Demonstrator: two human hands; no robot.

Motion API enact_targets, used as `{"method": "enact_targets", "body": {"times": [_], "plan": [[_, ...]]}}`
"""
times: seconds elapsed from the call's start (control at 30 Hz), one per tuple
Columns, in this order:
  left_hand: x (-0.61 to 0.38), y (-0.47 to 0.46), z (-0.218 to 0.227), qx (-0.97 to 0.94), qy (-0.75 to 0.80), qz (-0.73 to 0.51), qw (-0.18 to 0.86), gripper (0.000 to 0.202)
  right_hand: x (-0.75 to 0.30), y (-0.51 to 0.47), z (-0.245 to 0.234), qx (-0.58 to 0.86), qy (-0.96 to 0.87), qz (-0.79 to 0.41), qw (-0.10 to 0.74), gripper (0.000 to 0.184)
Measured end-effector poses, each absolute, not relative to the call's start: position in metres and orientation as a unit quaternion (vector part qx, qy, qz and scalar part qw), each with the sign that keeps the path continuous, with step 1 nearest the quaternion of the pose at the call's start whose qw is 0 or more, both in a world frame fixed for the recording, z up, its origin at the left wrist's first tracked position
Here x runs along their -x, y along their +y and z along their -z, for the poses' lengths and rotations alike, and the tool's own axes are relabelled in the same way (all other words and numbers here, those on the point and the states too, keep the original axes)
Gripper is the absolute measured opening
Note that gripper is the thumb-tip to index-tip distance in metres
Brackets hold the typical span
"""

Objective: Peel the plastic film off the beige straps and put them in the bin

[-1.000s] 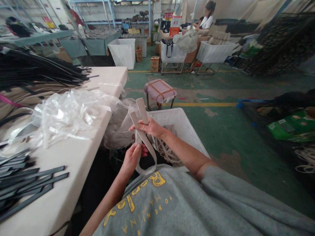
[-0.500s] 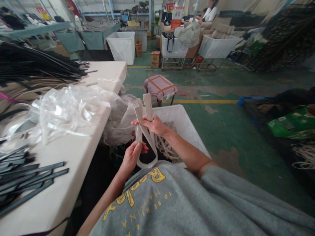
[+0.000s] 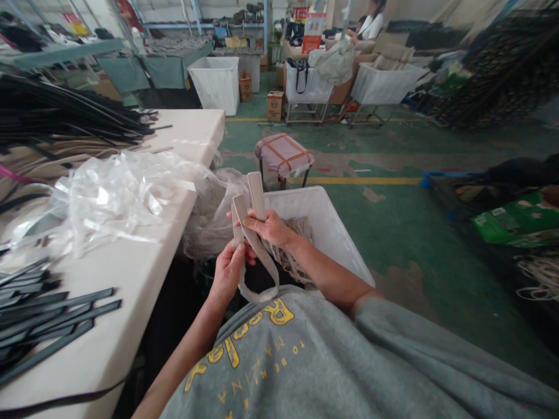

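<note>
A beige strap [image 3: 257, 198], folded into a loop, hangs between my two hands, its two flat ends pointing up. My right hand [image 3: 271, 227] pinches both ends together near the top. My left hand [image 3: 227, 269] is closed round the left run of the strap just below. The loop's bottom hangs in front of my grey shirt. Behind my hands stands a white plastic bin [image 3: 332, 230] with more beige straps [image 3: 297, 256] in it.
A white table [image 3: 131, 291] on my left carries crumpled clear plastic [image 3: 117, 198], dark strips [image 3: 48, 320] near me and a stack of black and beige strips [image 3: 65, 122] further back. A taped stool [image 3: 283, 152], white bins and carts, and a seated person [image 3: 373, 23] stand beyond on the green floor.
My left hand has slid up the strap, close under my right hand. The strap ends have shifted slightly left and down.
</note>
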State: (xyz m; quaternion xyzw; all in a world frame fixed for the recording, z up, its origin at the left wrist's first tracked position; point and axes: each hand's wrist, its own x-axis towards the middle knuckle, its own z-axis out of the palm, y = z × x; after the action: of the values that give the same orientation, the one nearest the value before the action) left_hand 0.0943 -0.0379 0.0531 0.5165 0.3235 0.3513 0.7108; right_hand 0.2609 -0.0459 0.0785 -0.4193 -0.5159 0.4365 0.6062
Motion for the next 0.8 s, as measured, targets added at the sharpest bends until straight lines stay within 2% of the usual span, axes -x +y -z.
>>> {"method": "enact_targets", "body": {"times": [0.3,0.57,0.63,0.7,0.8], "plan": [[-0.098,-0.037,-0.034,-0.48,0.332,-0.375,0.721,0.036,-0.248,-0.046,-0.057,0.472,-0.437,-0.415,0.644,0.028],[-0.097,-0.039,-0.044,-0.568,0.342,-0.352,0.66,0.045,-0.237,-0.048,-0.056,0.515,-0.366,-0.401,0.663,0.028],[-0.098,-0.044,-0.048,-0.582,0.335,-0.354,0.651,0.047,-0.237,-0.05,-0.06,0.529,-0.355,-0.405,0.656,0.03],[-0.102,-0.047,-0.048,-0.577,0.317,-0.358,0.662,0.048,-0.239,-0.053,-0.061,0.562,-0.367,-0.416,0.613,0.035],[-0.112,-0.045,-0.042,-0.569,0.291,-0.357,0.681,0.055,-0.243,-0.05,-0.055,0.588,-0.432,-0.353,0.586,0.035]]}}
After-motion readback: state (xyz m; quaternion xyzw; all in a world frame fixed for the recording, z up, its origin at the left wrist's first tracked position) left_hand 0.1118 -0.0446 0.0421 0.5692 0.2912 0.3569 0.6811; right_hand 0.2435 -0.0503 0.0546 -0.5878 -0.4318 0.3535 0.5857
